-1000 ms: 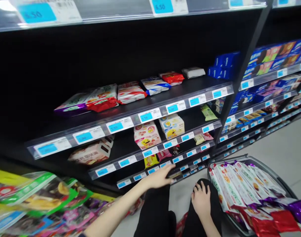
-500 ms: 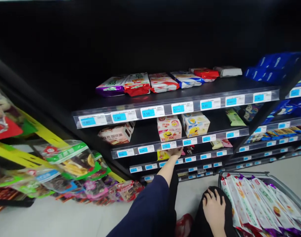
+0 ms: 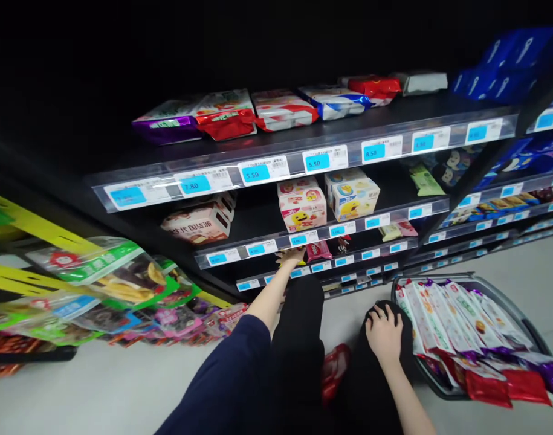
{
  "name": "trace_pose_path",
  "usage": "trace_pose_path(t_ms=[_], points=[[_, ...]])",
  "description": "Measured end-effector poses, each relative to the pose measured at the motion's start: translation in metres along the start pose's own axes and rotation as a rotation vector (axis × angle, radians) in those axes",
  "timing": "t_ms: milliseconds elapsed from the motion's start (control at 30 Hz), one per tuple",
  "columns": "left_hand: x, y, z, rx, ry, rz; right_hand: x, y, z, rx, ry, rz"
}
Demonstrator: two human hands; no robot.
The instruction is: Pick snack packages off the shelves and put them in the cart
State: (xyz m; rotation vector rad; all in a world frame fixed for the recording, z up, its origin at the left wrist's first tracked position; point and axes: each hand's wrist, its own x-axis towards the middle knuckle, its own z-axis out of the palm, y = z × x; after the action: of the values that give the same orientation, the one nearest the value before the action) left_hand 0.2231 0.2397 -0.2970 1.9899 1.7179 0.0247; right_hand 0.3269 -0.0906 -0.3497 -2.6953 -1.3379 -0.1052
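Packet in yellow (image 3: 301, 263) is lying on lower shelf (image 3: 362, 248); we are seeing left hand (image 3: 290, 257) shifting there from pink packet (image 3: 318, 249), judging interest moving with it, grip we cannot tell; right hand (image 3: 385, 332) is resting empty, loose, on knee (image 3: 406, 323)

My left hand (image 3: 291, 257) is in at a low shelf (image 3: 358, 258), fingers over a partly hidden yellow packet (image 3: 302, 262); grip unclear. Pink packet (image 3: 319, 250) just to its right. Shelf above (image 3: 258, 223): pink box (image 3: 302, 205) left of yellow-and-white box (image 3: 352, 194). My right hand (image 3: 385, 332) rests spread on my knee (image 3: 405, 326). Near right: basket (image 3: 535, 329) holding white packets (image 3: 443, 317).
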Motion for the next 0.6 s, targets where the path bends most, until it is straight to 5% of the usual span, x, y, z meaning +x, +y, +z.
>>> trace_pose_path(t_ms=[267, 467, 533, 600], points=[[-0.024, 0.001, 0.016, 0.201, -0.025, -0.046, -0.002, 0.002, 0.001, 0.054, -0.003, 0.020], [-0.055, 0.000, 0.002, 0.265, 0.144, 0.255, -0.002, 0.011, 0.004, 0.337, 0.076, 0.030], [-0.081, -0.009, -0.001, 0.249, 0.142, 0.414, -0.011, 0.030, 0.010, 0.541, 0.152, 0.227], [-0.118, -0.030, 0.004, 0.268, 0.105, 0.513, -0.030, 0.058, 0.018, 0.673, 0.252, 0.577]])
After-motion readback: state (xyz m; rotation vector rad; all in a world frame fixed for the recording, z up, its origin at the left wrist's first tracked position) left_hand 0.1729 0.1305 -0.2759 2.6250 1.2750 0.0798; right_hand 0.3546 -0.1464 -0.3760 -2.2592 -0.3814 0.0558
